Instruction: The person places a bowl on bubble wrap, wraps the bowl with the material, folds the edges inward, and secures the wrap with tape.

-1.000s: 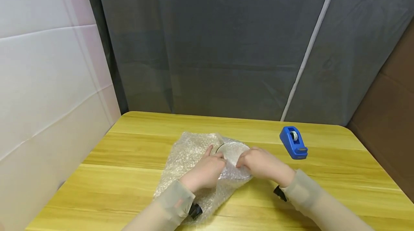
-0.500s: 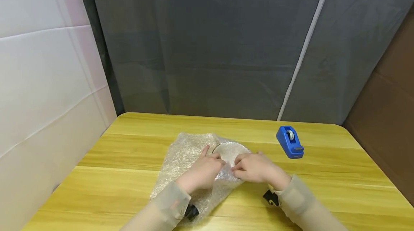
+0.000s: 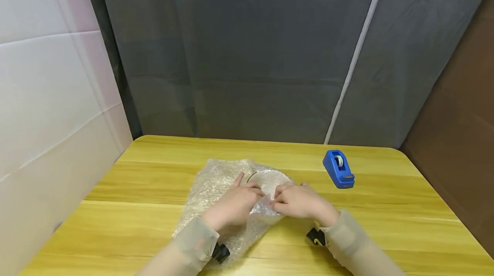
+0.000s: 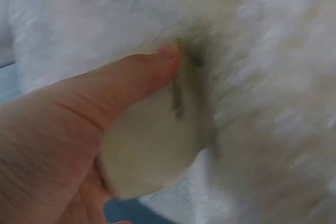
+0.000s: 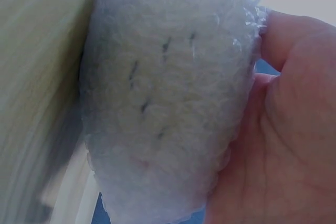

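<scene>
A cream bowl [image 4: 149, 153] with small dark marks sits in a sheet of bubble wrap [image 3: 206, 190], which covers its right side and lies folded into its mouth. In the head view a bit of dark rim shows behind my fingers. My left hand [image 3: 235, 203] grips the bowl's left side, thumb against the bare outer wall in the left wrist view and fingers over the rim. On the other side my right hand [image 3: 302, 201] holds the wrap against the bowl, fingers bent over the rim. Dark marks show through the wrapped wall in the right wrist view.
A blue tape dispenser [image 3: 338, 169] with a roll in it stands on the wooden table [image 3: 386, 207], back right of the bowl. Loose wrap spreads to the left, under my left forearm. A grey curtain [image 3: 251, 61] hangs behind the table.
My right hand has moved inward and towards the near rim, drawing the wrap over the edge. The left hand keeps its grip. The head view has turned slightly right.
</scene>
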